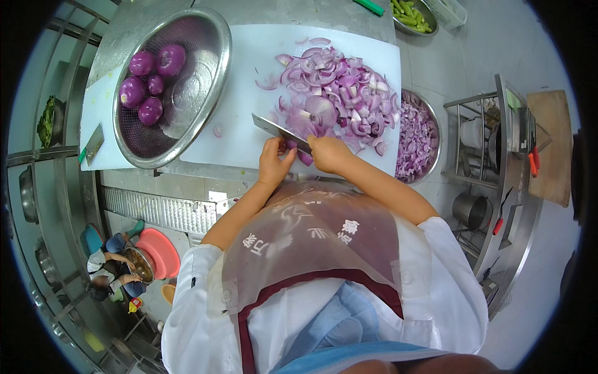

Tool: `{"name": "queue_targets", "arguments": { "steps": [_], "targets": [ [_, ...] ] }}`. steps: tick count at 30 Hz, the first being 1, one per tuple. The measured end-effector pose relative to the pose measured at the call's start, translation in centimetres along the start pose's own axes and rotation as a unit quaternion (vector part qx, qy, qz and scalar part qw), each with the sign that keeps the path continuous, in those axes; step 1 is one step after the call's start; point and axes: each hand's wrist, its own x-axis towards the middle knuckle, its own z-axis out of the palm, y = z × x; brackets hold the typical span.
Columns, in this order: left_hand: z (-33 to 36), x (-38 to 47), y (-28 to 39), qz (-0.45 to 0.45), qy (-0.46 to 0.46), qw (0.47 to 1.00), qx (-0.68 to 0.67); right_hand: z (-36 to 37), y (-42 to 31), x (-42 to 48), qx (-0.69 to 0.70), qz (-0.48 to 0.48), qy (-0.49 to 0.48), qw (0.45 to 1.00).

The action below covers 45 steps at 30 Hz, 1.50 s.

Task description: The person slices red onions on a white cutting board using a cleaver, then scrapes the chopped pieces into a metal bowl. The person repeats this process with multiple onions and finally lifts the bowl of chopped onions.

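My right hand point(329, 152) is closed around the handle end of a cleaver point(275, 129), whose blade lies across a piece of red onion point(305, 159) near the front edge of the white cutting board point(243, 61). The fingers of my left hand point(275, 161) rest on the onion beside the blade; the blade partly hides it. Behind the cleaver a heap of sliced red onion point(345, 89) spreads over the board. Several whole peeled red onions point(170, 61) sit in a perforated steel colander point(223, 51) at the left.
A second knife point(95, 145) lies left of the colander. Below the board's right edge stands a steel basin of cut onion point(416, 135). A bowl of green vegetables point(411, 16) is at the top right. A co-worker point(110, 269) sits by a basin at lower left. Metal racks flank both sides.
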Motion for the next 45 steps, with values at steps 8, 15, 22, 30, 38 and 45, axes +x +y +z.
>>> {"name": "queue_targets", "arguments": {
  "steps": [8,15,22,30,38,45],
  "targets": [
    [0.3,-0.2,0.0,0.034,0.006,0.999,-0.013,-0.4,0.5,-2.7,0.047,-0.019,0.133,0.990],
    [0.2,-0.4,-0.1,0.049,-0.003,0.997,0.050,0.1,0.4,-2.1,0.044,-0.013,0.076,0.996],
    [0.1,-0.3,0.1,0.047,0.005,0.998,0.035,0.5,1.0,-1.9,0.027,-0.011,0.056,0.998],
    [-0.6,1.1,-0.4,0.058,0.001,0.996,0.073,0.4,-0.8,2.1,0.006,-0.012,0.031,0.999],
    [-0.2,-0.7,1.5,0.249,-0.144,0.952,0.103,-0.5,2.1,-2.7,0.043,-0.011,0.147,0.988],
    [0.5,-1.7,1.0,0.213,-0.155,0.959,0.107,0.2,2.5,-6.8,0.063,-0.033,0.099,0.993]
  ]
}}
